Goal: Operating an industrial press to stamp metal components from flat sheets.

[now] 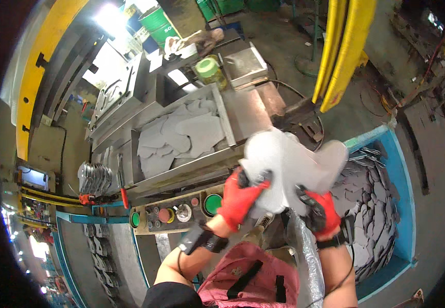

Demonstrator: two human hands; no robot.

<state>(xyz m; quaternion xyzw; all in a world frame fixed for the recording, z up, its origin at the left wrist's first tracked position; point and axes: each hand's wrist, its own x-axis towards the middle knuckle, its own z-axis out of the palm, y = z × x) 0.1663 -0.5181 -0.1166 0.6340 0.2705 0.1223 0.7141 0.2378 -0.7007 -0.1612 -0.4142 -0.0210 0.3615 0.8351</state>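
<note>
In front of me, flat grey metal blanks [290, 167] with rounded, lobed outlines are gripped in both gloved hands. My left hand [240, 197], in a red glove with dark fingertips, is closed on their left lower edge. On the lower right edge, my right hand [326, 209] is closed too, with its dark fingers against the metal. Motion blurs the blanks, and I cannot tell how many there are. Similar blanks [199, 131] lie overlapped in a metal tray [223, 115] to the far left. More blanks [371, 205] fill a blue bin [406, 197] at the right.
A control panel [153, 226] with green and red buttons runs below the tray. Yellow bars [348, 46] rise at the far right, and a yellow machine frame [32, 82] stands at the left. A green-lidded jar [208, 68] sits behind the tray. Stacked blanks [95, 177] stand left of it.
</note>
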